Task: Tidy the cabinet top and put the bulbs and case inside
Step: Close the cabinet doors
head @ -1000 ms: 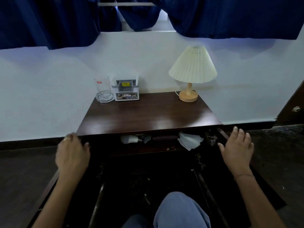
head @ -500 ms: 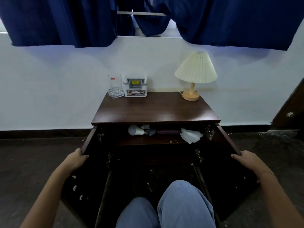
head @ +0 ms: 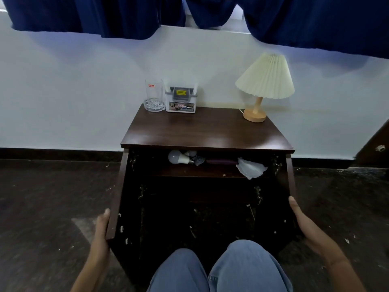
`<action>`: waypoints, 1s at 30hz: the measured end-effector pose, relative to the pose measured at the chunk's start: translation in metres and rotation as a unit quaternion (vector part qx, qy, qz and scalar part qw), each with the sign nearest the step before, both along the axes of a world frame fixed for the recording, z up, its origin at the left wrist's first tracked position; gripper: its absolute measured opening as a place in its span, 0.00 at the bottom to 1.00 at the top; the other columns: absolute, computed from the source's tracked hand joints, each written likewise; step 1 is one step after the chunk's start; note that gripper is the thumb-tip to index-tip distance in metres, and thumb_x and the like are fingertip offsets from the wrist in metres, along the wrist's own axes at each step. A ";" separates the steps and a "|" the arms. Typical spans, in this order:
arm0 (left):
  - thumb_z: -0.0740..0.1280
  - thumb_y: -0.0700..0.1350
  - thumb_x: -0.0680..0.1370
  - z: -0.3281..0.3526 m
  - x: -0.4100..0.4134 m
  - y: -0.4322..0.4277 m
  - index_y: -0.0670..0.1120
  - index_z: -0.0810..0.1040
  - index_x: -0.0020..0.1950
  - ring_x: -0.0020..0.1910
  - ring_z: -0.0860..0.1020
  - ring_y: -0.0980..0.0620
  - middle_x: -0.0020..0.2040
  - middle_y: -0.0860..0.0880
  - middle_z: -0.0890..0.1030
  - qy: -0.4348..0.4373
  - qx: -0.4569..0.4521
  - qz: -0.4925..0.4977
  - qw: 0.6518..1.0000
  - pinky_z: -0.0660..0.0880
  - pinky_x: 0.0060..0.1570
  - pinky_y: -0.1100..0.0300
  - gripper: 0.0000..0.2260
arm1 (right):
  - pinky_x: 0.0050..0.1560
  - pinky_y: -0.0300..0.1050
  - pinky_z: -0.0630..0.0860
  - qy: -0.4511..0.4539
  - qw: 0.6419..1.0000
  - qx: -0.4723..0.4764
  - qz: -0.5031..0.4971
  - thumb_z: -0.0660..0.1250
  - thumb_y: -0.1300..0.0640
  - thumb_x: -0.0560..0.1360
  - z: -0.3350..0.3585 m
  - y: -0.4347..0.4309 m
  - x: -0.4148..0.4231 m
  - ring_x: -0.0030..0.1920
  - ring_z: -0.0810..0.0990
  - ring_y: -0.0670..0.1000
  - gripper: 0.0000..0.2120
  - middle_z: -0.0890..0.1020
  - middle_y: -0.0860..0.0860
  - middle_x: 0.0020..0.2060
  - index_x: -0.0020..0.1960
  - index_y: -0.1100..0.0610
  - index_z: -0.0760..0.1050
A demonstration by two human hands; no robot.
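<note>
- The cabinet [head: 202, 131] stands against the wall with both doors swung open.
- On the cabinet's upper inside shelf [head: 189, 171], toward its left end, lie the bulbs [head: 177, 157], white and resting on their sides, touching one another.
- Just right of them on that shelf lies the case [head: 221, 161], long, dark and purplish, on its side.
- At the shelf's right end sits a crumpled white paper [head: 250, 168], hanging a little over the shelf's front edge.
- The cabinet's space below the shelf is too dark to read.
- On the cabinet top, at the back left corner, stands a glass [head: 153, 95] upright on a clear dish; beside it is a white box [head: 181, 101] with a grey insert.
- At the top's back right stands a lamp [head: 264, 81].
- The left hand [head: 102, 226] lies against the left door [head: 119, 192], thumb straight along its edge; whether the fingers curl cannot be told.
- The right hand [head: 301, 222] rests flat and uncurled against the right door [head: 290, 175].
</note>
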State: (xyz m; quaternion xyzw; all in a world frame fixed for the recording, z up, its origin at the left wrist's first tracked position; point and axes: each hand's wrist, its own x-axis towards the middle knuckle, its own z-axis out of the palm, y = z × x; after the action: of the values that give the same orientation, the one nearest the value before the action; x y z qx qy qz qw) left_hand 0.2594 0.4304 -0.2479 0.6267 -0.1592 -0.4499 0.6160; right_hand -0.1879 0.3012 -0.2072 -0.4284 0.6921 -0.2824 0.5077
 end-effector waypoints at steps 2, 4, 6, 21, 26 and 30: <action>0.52 0.51 0.81 -0.018 -0.017 -0.004 0.46 0.74 0.51 0.55 0.74 0.43 0.53 0.41 0.76 -0.089 0.017 0.032 0.995 0.69 0.53 0.50 0.14 | 0.73 0.59 0.60 0.012 1.000 -0.010 -0.001 0.53 0.24 0.62 -0.004 0.000 0.007 0.71 0.65 0.60 0.52 0.66 0.61 0.71 0.73 0.59 0.59; 0.52 0.47 0.82 -0.028 -0.034 -0.013 0.41 0.73 0.62 0.65 0.71 0.41 0.63 0.40 0.75 -0.165 0.043 0.038 0.985 0.68 0.63 0.44 0.16 | 0.73 0.59 0.61 -0.023 0.999 -0.018 -0.013 0.52 0.26 0.65 -0.008 0.005 0.010 0.70 0.66 0.59 0.48 0.66 0.61 0.71 0.73 0.58 0.59; 0.52 0.48 0.82 -0.031 -0.050 -0.020 0.41 0.69 0.69 0.70 0.67 0.42 0.70 0.40 0.70 -0.187 0.050 0.031 0.981 0.61 0.70 0.44 0.19 | 0.71 0.55 0.62 -0.086 0.995 -0.031 -0.026 0.51 0.31 0.71 -0.015 0.012 0.009 0.67 0.70 0.57 0.38 0.69 0.59 0.70 0.72 0.56 0.63; 0.60 0.45 0.80 -0.026 -0.103 -0.080 0.54 0.76 0.42 0.42 0.76 0.57 0.41 0.51 0.79 -0.404 -0.055 -0.169 0.897 0.68 0.39 0.59 0.10 | 0.47 0.34 0.79 -0.138 0.980 -0.116 0.080 0.58 0.58 0.78 -0.063 0.007 0.032 0.52 0.82 0.47 0.11 0.81 0.57 0.53 0.51 0.58 0.78; 0.64 0.46 0.78 -0.011 -0.105 -0.113 0.46 0.83 0.50 0.41 0.80 0.49 0.45 0.48 0.83 -0.454 -0.026 -0.189 0.870 0.73 0.37 0.55 0.08 | 0.55 0.41 0.78 -0.107 0.981 -0.126 0.104 0.60 0.62 0.77 -0.053 -0.028 0.081 0.53 0.81 0.49 0.08 0.82 0.54 0.49 0.49 0.56 0.78; 0.64 0.48 0.78 -0.004 -0.110 -0.140 0.48 0.82 0.50 0.38 0.79 0.52 0.39 0.50 0.82 -0.482 -0.001 -0.198 0.854 0.65 0.34 0.61 0.08 | 0.58 0.46 0.76 -0.075 0.981 -0.142 0.113 0.62 0.61 0.78 -0.044 -0.058 0.114 0.54 0.81 0.53 0.07 0.83 0.58 0.49 0.48 0.58 0.78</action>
State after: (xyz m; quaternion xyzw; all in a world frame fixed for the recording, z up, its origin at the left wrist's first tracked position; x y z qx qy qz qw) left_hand 0.1494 0.2901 -0.2516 0.7199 -0.5568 -0.2041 0.3606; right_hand -0.0739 0.2430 -0.2507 -0.5493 0.5522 -0.3493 0.5209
